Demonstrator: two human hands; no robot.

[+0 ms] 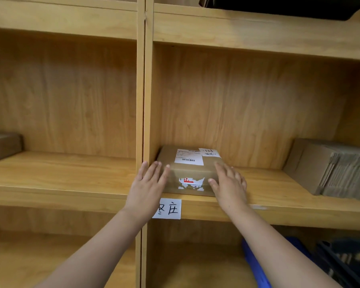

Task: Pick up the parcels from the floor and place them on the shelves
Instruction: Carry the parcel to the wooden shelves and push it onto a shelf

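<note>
A small brown cardboard parcel (190, 169) with a white shipping label on top and a torn red-and-white sticker on its front lies on the wooden shelf board (279, 192), close to the upright divider (144, 100). My left hand (149, 186) rests flat against the parcel's left front corner, fingers spread. My right hand (229, 183) lies flat on its right front corner, fingers extended. Neither hand is closed around it.
A stack of flattened cardboard boxes (330, 169) lies at the right end of the same shelf. Another brown box (3, 145) sits at the far left of the neighbouring shelf. A handwritten paper label (168, 208) is stuck on the shelf edge. Blue and dark objects (256, 262) sit on the shelf below.
</note>
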